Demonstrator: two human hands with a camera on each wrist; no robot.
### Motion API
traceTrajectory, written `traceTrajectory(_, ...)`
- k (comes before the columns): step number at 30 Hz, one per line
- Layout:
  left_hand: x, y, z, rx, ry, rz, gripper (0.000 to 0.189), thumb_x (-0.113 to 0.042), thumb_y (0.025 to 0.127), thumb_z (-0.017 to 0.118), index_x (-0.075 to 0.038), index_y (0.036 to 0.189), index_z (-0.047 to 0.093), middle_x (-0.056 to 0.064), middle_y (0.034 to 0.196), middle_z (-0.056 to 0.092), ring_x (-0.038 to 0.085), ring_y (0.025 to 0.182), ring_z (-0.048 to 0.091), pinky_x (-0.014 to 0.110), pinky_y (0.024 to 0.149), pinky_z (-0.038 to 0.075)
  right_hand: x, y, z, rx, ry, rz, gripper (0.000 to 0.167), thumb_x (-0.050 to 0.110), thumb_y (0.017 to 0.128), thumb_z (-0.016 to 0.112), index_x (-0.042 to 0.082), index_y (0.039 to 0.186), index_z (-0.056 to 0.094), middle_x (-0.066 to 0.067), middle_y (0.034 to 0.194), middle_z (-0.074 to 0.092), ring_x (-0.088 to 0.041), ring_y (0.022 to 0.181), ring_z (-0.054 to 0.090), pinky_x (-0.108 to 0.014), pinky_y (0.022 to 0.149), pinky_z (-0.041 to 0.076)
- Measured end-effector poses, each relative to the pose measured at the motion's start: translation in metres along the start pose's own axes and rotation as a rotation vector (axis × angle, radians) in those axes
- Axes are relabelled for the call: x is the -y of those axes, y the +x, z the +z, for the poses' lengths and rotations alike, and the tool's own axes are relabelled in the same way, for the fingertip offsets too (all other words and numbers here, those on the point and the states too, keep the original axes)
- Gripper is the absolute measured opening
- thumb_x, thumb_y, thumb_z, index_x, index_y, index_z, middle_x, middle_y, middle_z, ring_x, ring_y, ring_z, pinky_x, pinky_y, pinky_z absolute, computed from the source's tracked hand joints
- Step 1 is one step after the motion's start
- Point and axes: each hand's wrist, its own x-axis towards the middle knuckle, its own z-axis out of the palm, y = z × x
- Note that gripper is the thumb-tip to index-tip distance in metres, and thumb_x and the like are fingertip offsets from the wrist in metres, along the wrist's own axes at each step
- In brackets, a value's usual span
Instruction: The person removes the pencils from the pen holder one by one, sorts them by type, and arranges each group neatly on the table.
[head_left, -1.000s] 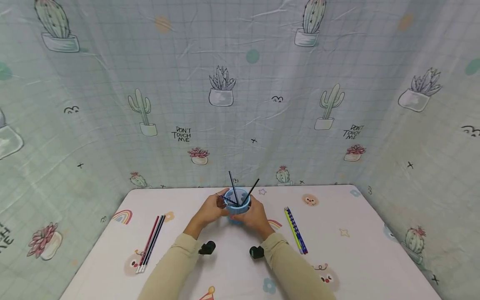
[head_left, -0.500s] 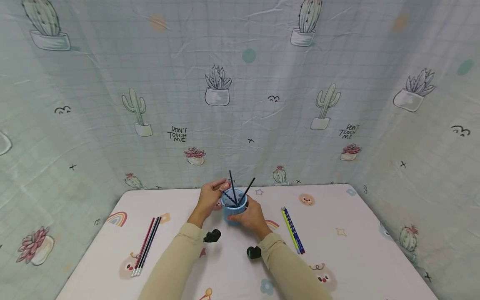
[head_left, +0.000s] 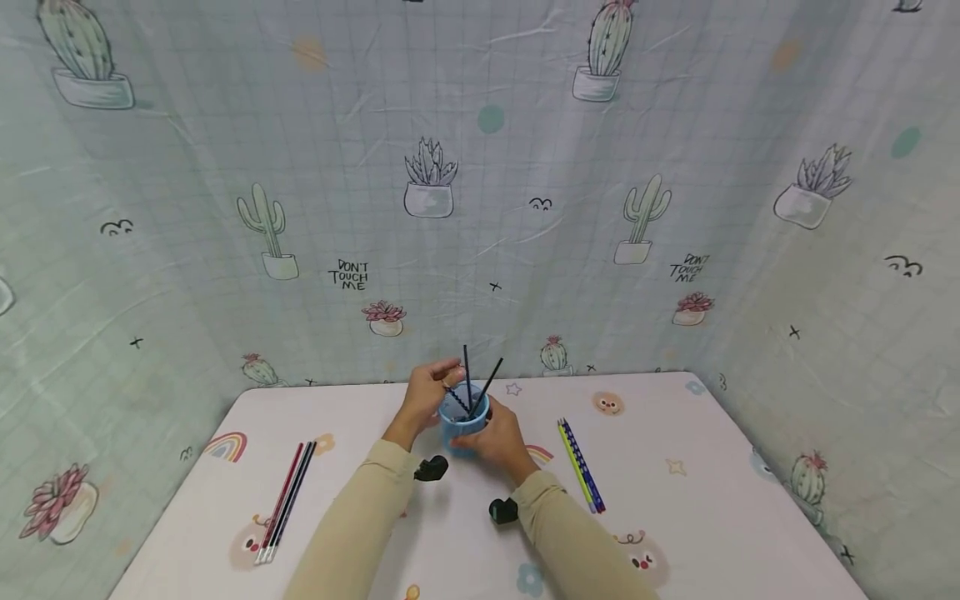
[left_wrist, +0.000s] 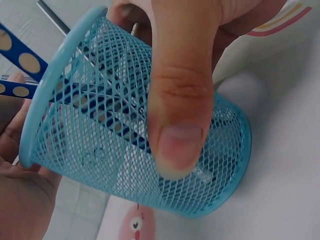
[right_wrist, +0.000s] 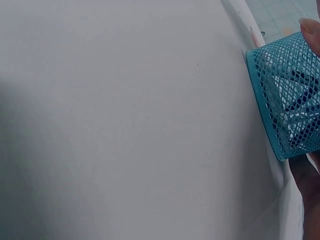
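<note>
A light blue mesh pencil cup [head_left: 459, 428] is near the far table edge. My right hand [head_left: 501, 437] grips its right side, the thumb [left_wrist: 180, 110] lying across the mesh in the left wrist view. My left hand [head_left: 422, 402] is at the cup's left rim, its fingers beside the pencil tops; whether they touch a pencil is unclear. Two dark pencils [head_left: 489, 380] and blue dotted pencils [left_wrist: 26, 61] lean in the cup. In the right wrist view the cup's base [right_wrist: 265, 107] shows at the right edge.
Red and black pencils [head_left: 288, 502] lie side by side on the left of the white table [head_left: 465, 554]. On the right are a yellow-green pencil [head_left: 574, 467] and a blue dotted pencil [head_left: 584, 467]. A cactus-print curtain [head_left: 480, 250] hangs behind.
My left hand has moved from gripping the cup's left side up to its rim beside the pencils. My right hand keeps hold of the cup. The head view has shifted slightly.
</note>
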Motion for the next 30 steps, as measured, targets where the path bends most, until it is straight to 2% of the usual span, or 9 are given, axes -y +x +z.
traceTrajectory(6, -0.005, -0.001, 0.002, 0.055, 0.019, 0.075, 0.044, -0.017, 0.102, 0.067, -0.008, 0.145, 0.062, 0.015, 0.135, 0.071, 0.030, 0.134, 0.062, 0.049, 0.119, 0.046, -0.002, 0.001, 0.004, 0.003, 0.016, -0.001, 0.083, 0.027, 0.063, 0.102, 0.003, 0.133, 0.063, -0.012, 0.124, 0.075, -0.026, 0.115, 0.070, -0.047, 0.104, 0.057)
traceTrajectory(11, -0.006, -0.004, 0.002, 0.093, 0.014, 0.099, 0.044, -0.011, 0.102, 0.067, -0.001, 0.144, 0.061, 0.020, 0.129, 0.073, 0.031, 0.127, 0.067, 0.036, 0.106, 0.054, -0.001, 0.001, 0.005, 0.005, 0.018, -0.008, 0.083, 0.028, 0.063, 0.101, 0.003, 0.132, 0.063, -0.012, 0.122, 0.076, -0.026, 0.113, 0.070, -0.047, 0.103, 0.057)
traceTrajectory(14, -0.006, -0.006, 0.002, 0.050, 0.015, 0.098, 0.039, -0.012, 0.099, 0.071, 0.002, 0.136, 0.067, 0.019, 0.124, 0.074, 0.029, 0.120, 0.068, 0.036, 0.103, 0.055, 0.000, 0.000, 0.006, 0.011, 0.021, -0.004, 0.082, 0.028, 0.063, 0.101, 0.004, 0.132, 0.063, -0.011, 0.121, 0.076, -0.025, 0.113, 0.071, -0.046, 0.104, 0.057)
traceTrajectory(19, -0.013, -0.009, -0.004, -0.046, 0.032, 0.081, 0.028, -0.019, 0.098, 0.074, -0.007, 0.123, 0.077, 0.009, 0.118, 0.079, 0.023, 0.117, 0.069, 0.044, 0.107, 0.052, 0.000, -0.001, 0.006, 0.008, 0.037, 0.004, 0.083, 0.026, 0.063, 0.102, 0.003, 0.133, 0.063, -0.012, 0.123, 0.075, -0.026, 0.115, 0.070, -0.047, 0.106, 0.056)
traceTrajectory(22, -0.023, -0.008, -0.009, -0.069, -0.022, 0.118, 0.027, -0.015, 0.099, 0.072, -0.002, 0.123, 0.076, 0.014, 0.119, 0.078, 0.027, 0.113, 0.073, 0.045, 0.105, 0.057, 0.000, -0.001, 0.006, -0.003, 0.042, 0.008, 0.085, 0.025, 0.063, 0.102, 0.000, 0.134, 0.063, -0.013, 0.124, 0.075, -0.027, 0.117, 0.070, -0.048, 0.107, 0.055)
traceTrajectory(25, -0.037, -0.008, -0.016, -0.087, -0.093, 0.163, 0.029, -0.010, 0.099, 0.070, 0.005, 0.124, 0.072, 0.020, 0.119, 0.077, 0.026, 0.104, 0.077, 0.039, 0.095, 0.063, 0.000, -0.001, 0.005, -0.005, 0.040, 0.026, 0.085, 0.025, 0.063, 0.102, 0.000, 0.134, 0.063, -0.014, 0.125, 0.075, -0.029, 0.118, 0.070, -0.048, 0.108, 0.055)
traceTrajectory(30, -0.061, -0.009, -0.033, -0.111, -0.122, 0.205, 0.031, -0.007, 0.100, 0.069, 0.011, 0.124, 0.070, 0.024, 0.120, 0.075, 0.009, 0.091, 0.075, 0.026, 0.082, 0.065, 0.000, -0.002, 0.003, -0.001, 0.035, 0.063, 0.086, 0.025, 0.062, 0.102, 0.001, 0.134, 0.062, -0.014, 0.127, 0.074, -0.030, 0.122, 0.069, -0.049, 0.110, 0.054)
